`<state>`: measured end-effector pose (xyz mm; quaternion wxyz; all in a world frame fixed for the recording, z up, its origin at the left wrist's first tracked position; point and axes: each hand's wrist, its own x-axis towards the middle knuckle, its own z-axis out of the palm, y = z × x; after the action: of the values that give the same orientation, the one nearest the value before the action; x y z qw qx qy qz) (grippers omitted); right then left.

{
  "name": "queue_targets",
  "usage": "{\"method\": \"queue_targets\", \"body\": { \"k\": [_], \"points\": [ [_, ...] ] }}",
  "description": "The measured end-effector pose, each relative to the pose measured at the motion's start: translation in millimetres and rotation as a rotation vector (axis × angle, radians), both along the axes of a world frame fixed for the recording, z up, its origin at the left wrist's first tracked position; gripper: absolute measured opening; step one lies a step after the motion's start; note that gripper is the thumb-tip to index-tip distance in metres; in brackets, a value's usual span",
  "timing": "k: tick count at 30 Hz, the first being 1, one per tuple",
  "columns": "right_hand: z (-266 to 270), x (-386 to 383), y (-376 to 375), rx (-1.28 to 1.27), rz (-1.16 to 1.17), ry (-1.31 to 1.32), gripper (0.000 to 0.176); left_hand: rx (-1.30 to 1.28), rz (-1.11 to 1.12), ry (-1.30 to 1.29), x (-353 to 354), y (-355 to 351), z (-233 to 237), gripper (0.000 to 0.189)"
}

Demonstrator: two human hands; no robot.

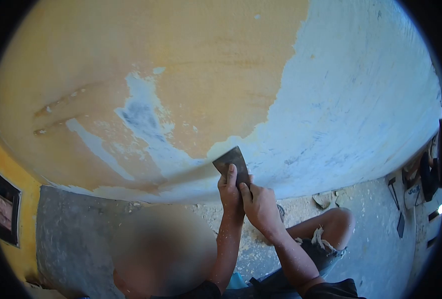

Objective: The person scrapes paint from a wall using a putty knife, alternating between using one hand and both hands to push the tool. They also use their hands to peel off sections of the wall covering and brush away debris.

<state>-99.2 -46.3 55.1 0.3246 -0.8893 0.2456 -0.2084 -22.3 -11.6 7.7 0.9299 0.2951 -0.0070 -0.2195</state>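
A dark, flat-bladed scraper (pixel 231 160) is tilted against the lower wall, its wide edge at the border between yellow paint and bare white surface. My left hand (pixel 229 193) is closed on it, with the thumb laid along the blade. From the right, my right hand (pixel 261 205) wraps in close against the left one, also closed on the scraper; its handle is hidden by the fingers. The wall (pixel 221 94) carries yellow paint on the left and upper part, with scraped white patches, and is white with bluish marks on the right.
Paint flakes and dust lie on the grey floor (pixel 81 234) along the wall's foot. My bent knee (pixel 339 222) is at right. A blurred patch covers the lower left. A yellow side wall (pixel 29 199) holds a dark-framed opening. Dark objects (pixel 428 172) stand at far right.
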Motion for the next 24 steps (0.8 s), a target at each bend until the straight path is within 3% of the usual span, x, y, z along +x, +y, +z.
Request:
{"method": "queue_targets", "body": {
  "k": [6, 9, 11, 12, 13, 15, 20, 24],
  "points": [
    [18, -16, -12, -0.020, 0.014, 0.023, 0.038, -0.086, -0.067, 0.042, -10, -12, -9, 0.029],
    [36, -37, -30, 0.091, 0.076, 0.086, 0.034, -0.167, -0.141, 0.059, -20, -21, -9, 0.029],
    [47, -57, -39, 0.181, 0.241, 0.204, 0.028, -0.154, -0.179, 0.101, -23, -28, -11, 0.028],
    [43, -56, -45, -0.008, 0.397, 0.129, 0.028, -0.199, -0.190, 0.096, -25, -29, -6, 0.026],
    [41, -58, -50, -0.008, 0.388, 0.133, 0.028, -0.200, -0.199, 0.100, -27, -30, -2, 0.026],
    [46, -51, -46, 0.370, 0.121, 0.228, 0.031, -0.124, -0.110, 0.069, -28, -29, 6, 0.025],
    [9, -33, -34, 0.414, 0.091, 0.060, 0.031, -0.102, -0.072, -0.074, -7, -24, 8, 0.024],
    [21, -27, -32, 0.351, 0.130, 0.024, 0.032, -0.142, 0.001, -0.079, 2, -19, 24, 0.025]
  ]
}}
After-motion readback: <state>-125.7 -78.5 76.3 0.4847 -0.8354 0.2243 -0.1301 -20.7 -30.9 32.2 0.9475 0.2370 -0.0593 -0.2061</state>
